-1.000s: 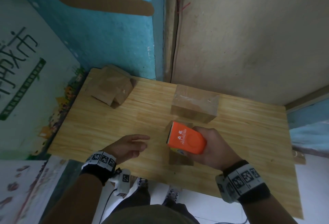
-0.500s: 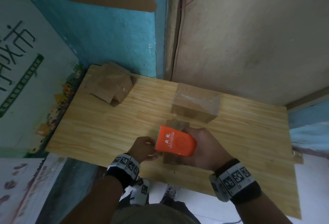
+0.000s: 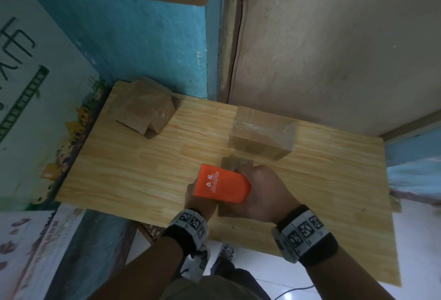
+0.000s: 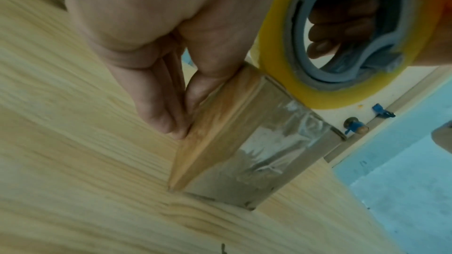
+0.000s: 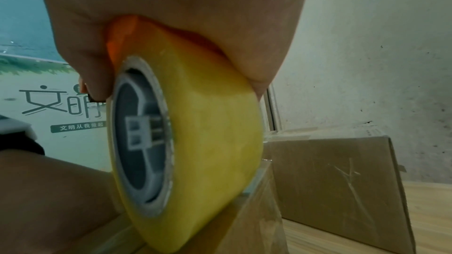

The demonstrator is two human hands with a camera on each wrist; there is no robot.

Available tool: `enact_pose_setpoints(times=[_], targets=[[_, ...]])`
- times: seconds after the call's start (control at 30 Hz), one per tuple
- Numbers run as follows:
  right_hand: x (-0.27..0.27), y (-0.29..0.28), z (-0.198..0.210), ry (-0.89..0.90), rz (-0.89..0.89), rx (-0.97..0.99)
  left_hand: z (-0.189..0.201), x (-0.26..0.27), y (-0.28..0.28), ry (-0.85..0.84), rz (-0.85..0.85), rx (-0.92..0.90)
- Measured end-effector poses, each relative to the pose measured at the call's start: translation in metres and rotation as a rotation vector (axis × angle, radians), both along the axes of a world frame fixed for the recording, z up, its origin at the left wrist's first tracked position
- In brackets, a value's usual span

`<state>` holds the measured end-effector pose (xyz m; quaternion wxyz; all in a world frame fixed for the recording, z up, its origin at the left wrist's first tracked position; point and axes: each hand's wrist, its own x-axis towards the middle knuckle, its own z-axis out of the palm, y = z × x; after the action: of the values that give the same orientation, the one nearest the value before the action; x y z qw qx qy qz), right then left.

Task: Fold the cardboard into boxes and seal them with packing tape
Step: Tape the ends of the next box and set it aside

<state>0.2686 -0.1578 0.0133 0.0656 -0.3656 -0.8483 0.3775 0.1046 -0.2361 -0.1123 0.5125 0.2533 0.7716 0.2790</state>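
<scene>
On the light wooden table (image 3: 114, 168), a taped brown cardboard box (image 3: 261, 132) sits behind a small brown cardboard box (image 4: 232, 138); contents unseen. The right hand (image 3: 262, 192) clasps the orange tape dispenser (image 3: 222, 184) over it; the left hand (image 4: 151, 49) pinches its edge.

Small cardboard box (image 3: 235, 165) stands near table's front edge, clear tape on one end, w/ orange tape dispenser (image 3: 222, 184) and its yellow roll (image 5: 195, 142) atop. Sealed box (image 3: 261, 132) behind; folded boxes (image 3: 145, 108) at back-left corner.
</scene>
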Motion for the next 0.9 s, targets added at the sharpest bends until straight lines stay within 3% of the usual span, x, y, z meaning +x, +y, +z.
enact_pose_setpoints(times=[0.1, 0.2, 0.37, 0.43, 0.47, 0.53, 0.67, 0.9], targets=[[-0.001, -0.001, -0.001, 0.001, -0.009, 0.004, -0.014, 0.001, -0.003, -0.044, 0.042, 0.079], [-0.003, -0.002, -0.002, 0.002, -0.014, 0.003, -0.01, 0.005, -0.006, -0.106, 0.193, 0.124], [-0.002, -0.002, -0.004, -0.01, -0.026, -0.024, -0.016, 0.012, -0.006, -0.21, 0.281, 0.115], [0.0, -0.003, -0.003, -0.004, -0.027, -0.021, -0.008, 0.016, -0.003, -0.263, 0.216, 0.138], [0.0, -0.003, -0.003, 0.0, -0.027, -0.021, 0.0, 0.017, -0.002, -0.169, 0.109, 0.143], [-0.001, -0.003, -0.002, 0.011, -0.02, -0.026, 0.001, 0.018, -0.002, -0.141, 0.02, 0.162], [-0.002, -0.003, -0.001, 0.01, -0.013, -0.018, 0.003, 0.015, 0.0, -0.29, 0.158, 0.124], [0.002, -0.006, 0.001, 0.043, -0.041, -0.035, 0.024, 0.011, -0.001, -0.109, -0.003, 0.278]])
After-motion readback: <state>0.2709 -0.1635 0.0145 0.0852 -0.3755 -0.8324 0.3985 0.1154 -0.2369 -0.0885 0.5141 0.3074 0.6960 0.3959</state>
